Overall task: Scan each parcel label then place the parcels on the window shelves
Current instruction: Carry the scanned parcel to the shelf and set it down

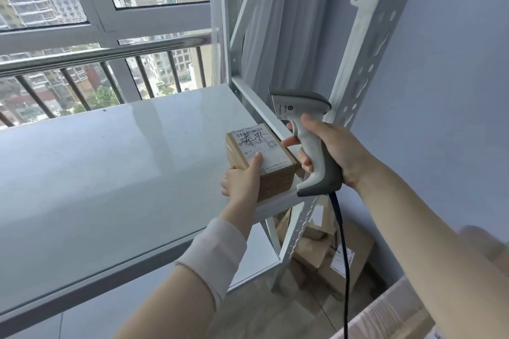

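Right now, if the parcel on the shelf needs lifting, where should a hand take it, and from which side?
Take the parcel by its near short end, from the front left, as the left hand does: thumb on the labelled top, fingers on its left. The scanner in the right hand crowds its right side.

Your parcel (275,175) on the shelf (110,173) is brown cardboard, and its label (253,140) is white with black bars and a black scrawl. The shelf is glossy pale grey. Your scanner (311,146) is white and grey. Its cable (342,242) looks dark blue, perhaps black. Under the shelf, the boxes (316,252) are brown.
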